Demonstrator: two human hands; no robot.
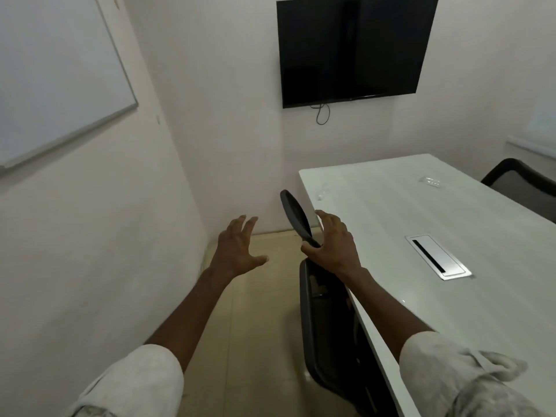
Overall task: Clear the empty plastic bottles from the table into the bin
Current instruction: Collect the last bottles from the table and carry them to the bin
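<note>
Two bare hands reach forward over the strip of tan floor (255, 311) between left wall and white table (451, 251). Left hand (237, 251) spread, fingers splayed, holding nothing. Right hand (334, 242) curls around a dark, flat oval piece (296, 216) at the table's left edge, above a black chair (328, 320) tucked there. Table glossy, faint wood grain, metal cable hatch (437, 256) inset. No bottles or bin visible; no readable writing.

No text, label, brand or number can be read anywhere here. The wall-mounted screen (355, 46) is dark and blank, the whiteboard (54, 70) carries no writing, and a small clear item on the tabletop (431, 181) (possibly printed) is too blurred to make out.
</note>
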